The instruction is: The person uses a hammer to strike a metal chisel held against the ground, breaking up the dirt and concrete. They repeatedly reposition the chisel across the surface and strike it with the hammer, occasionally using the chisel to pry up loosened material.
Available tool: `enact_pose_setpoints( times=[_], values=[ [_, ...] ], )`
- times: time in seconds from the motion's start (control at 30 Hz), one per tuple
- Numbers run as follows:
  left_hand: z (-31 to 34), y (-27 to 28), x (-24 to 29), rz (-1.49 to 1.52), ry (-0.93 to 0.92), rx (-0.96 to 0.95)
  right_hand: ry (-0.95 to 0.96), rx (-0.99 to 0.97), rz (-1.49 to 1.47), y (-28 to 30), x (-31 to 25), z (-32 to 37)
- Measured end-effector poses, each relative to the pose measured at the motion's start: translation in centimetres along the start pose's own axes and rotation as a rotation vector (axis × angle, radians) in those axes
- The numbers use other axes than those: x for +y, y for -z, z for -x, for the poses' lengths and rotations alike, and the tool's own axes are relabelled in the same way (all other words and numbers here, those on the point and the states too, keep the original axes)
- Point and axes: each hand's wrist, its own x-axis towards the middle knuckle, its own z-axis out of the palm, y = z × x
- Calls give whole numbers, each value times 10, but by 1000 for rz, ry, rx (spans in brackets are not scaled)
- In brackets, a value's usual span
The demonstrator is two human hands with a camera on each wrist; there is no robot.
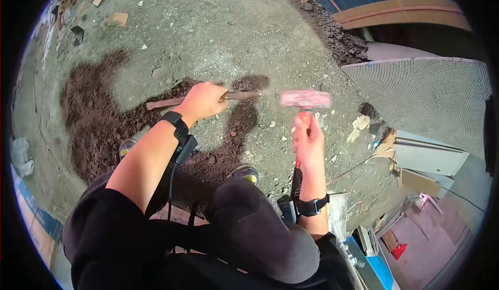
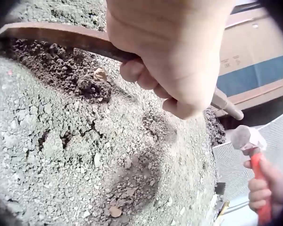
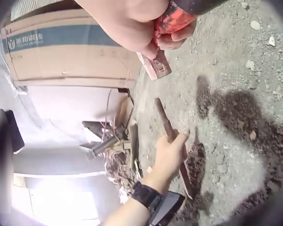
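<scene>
Over the rough grey ground (image 1: 218, 40), the left hand (image 1: 204, 102) grips a rusty metal bar (image 1: 165, 103) with fingers curled round it, one end jutting from each side. Near one of those ends, apart from it, is the head of a hammer (image 1: 305, 99), its handle (image 2: 264, 214) clasped in the right hand (image 1: 310, 140), while dark loose soil (image 1: 93, 123) lies around a shoe (image 1: 245, 173)

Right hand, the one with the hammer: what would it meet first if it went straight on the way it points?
Past its hammer, the right hand seems to have a free path over the ground in the head view; depth is unclear.
</scene>
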Motion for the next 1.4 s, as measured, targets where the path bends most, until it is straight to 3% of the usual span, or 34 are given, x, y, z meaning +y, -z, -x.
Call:
enact_pose_setpoints(
  times=[0.03, 0.07, 0.13, 0.2, 0.23, 0.33, 0.47, 0.5, 0.53, 0.6, 0.67, 0.73, 0.87, 0.97, 1.03, 1.07, 1.17, 1.27, 1.33, 1.4],
  values=[
    [-1, 1, 1, -4, -1, 0, 21, 53, 2, 5, -11, -1],
    [-2, 2, 1, -21, 9, -18, -123, 57, -138, 14, -23, 2],
    [0, 0, 0, -36, 22, -48, -88, 142, -228, 14, -22, -2],
    [0, -3, 1, -1, 11, 4, -52, 61, -50, -9, -15, 6],
    [-1, -6, 0, 8, -9, 45, 222, -56, 348, -24, -9, 5],
    [-4, -10, -4, -15, 7, 27, 257, -75, 321, -12, -31, 8],
    [-2, -6, -3, 31, 3, 46, 141, 42, 147, 15, -15, -4],
    [-1, -5, -1, 16, 23, 32, -49, 48, -17, 20, -29, -2],
    [-1, -5, -3, 14, 25, 27, -71, 58, -216, 19, -36, 0],
    [-2, -6, -4, -18, 33, 3, -61, -15, -117, 4, -15, -3],
    [-1, -2, 2, -26, 10, 9, 102, -133, 285, -25, -12, 3],
    [-3, 1, 1, -15, 75, -45, 108, -188, 103, -18, -8, -3],
    [0, -1, -3, 27, 8, 40, -35, -20, -119, 11, -29, -2],
    [2, -2, -5, 27, 16, 21, -34, 84, -246, 17, -34, -9],
    [2, 0, -3, 12, -2, 32, 155, 147, 128, 0, -20, -9],
    [1, 3, -3, 12, -9, 41, 164, 154, 129, -9, -17, -5],
    [0, 2, -5, 55, 6, 45, 83, -171, 267, -12, -18, 3],
    [1, 6, -5, 73, 0, 55, 52, -13, 294, 19, -26, -9],
    [4, 8, -1, 57, 32, 11, -64, 98, 7, 31, -52, -4],
    [4, 9, -4, 10, 27, -9, -26, 140, 74, 16, -41, -5]
  ],
)
